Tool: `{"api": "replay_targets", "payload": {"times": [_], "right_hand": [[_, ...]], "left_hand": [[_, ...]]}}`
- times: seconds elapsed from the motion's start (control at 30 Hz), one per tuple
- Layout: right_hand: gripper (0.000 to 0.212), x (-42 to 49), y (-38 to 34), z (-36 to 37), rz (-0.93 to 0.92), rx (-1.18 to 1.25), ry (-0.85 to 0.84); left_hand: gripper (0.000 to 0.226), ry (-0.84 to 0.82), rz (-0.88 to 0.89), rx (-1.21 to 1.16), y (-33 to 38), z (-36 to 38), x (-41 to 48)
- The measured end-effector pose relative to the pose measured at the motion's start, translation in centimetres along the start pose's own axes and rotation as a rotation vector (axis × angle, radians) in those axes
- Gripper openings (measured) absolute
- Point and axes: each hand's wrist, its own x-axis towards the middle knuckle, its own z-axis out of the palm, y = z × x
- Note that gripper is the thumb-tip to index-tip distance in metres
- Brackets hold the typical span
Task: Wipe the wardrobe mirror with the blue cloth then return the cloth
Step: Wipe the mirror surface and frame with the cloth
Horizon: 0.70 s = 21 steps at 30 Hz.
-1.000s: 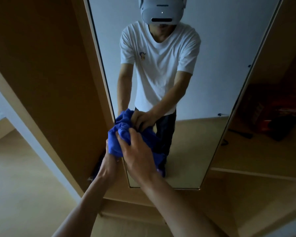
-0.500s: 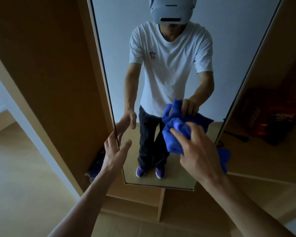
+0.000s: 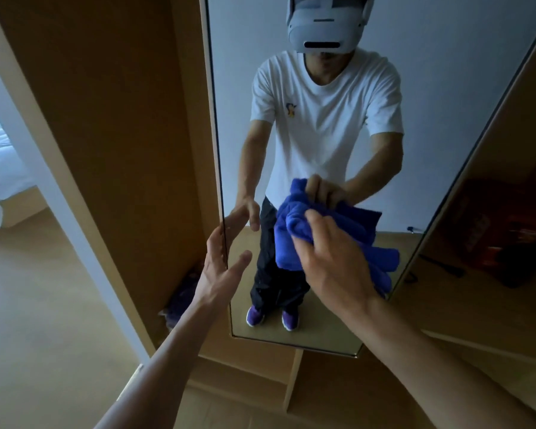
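While both forearms reach up from the bottom edge of the view, the left hand (image 3: 222,270) stands open, its fingers straight and spread, at the left edge of the wardrobe mirror (image 3: 446,103). Its fingertips lie over the frame there; whether they touch the glass cannot be told. The right hand (image 3: 331,261) curls round the bunched blue cloth (image 3: 291,239) and holds it against the glass in the lower half of the mirror, nearer the right edge than the left. A fold of the cloth hangs beneath the hand toward that right edge.

Behind the hands the glass gives back a person in a white T-shirt (image 3: 322,125), dark trousers (image 3: 270,274) and purple shoes (image 3: 255,315), with a pale headset (image 3: 325,29) over the face, and the same cloth in the mirrored grip.

Left of the mirror rises a wooden panel (image 3: 121,134) of the wardrobe, with a dim purplish thing (image 3: 183,300) at its foot, too blurred to name. Right of the mirror an open compartment (image 3: 492,298) holds something dark red, blurred. Farthest off, at the left edge of the view, lie a pale floor (image 3: 44,305) and the corner of a white bed (image 3: 3,168)
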Motion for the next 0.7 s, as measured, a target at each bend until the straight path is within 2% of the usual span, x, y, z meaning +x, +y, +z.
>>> {"api": "replay_targets", "payload": {"times": [0.1, 0.17, 0.27, 0.33, 0.37, 0.43, 0.5, 0.53, 0.7], "right_hand": [[0.021, -0.9, -1.5, 0.7, -0.062, 0.031, -0.199], [0.027, 0.4, -0.7, -0.1, 0.000, 0.078, -0.134], [0.041, 3.4, 1.3, -1.8, 0.145, 0.106, 0.076], [0.037, 3.8, 0.9, -1.5, 0.154, 0.095, 0.125], [0.031, 3.1, 0.0, -0.8, 0.123, 0.083, 0.098], [0.024, 0.6, -2.6, 1.0, 0.033, 0.094, -0.069], [0.025, -1.4, -4.3, 1.9, 0.005, 0.138, -0.225], [0.026, -1.5, -4.3, 2.1, 0.021, 0.166, -0.231], [0.038, 3.0, -1.2, 0.0, 0.185, 0.191, 0.055]], "left_hand": [[0.080, -0.018, -0.006, 0.005, 0.1, -0.1, 0.0], [0.077, -0.028, -0.008, 0.025, 0.1, -0.3, 0.1], [0.088, -0.021, -0.015, 0.031, 0.3, -0.1, 0.1], [0.090, 0.001, -0.014, 0.032, 0.2, 0.2, 0.1], [0.088, 0.008, -0.016, 0.038, 0.1, 0.2, 0.1], [0.084, 0.016, -0.020, 0.056, 0.0, 0.3, 0.1], [0.081, 0.012, -0.017, 0.081, -0.2, 0.3, 0.2], [0.079, 0.013, -0.011, 0.089, -0.3, 0.2, 0.4], [0.066, 0.039, 0.025, 0.090, -1.0, 0.3, 0.8]]}}
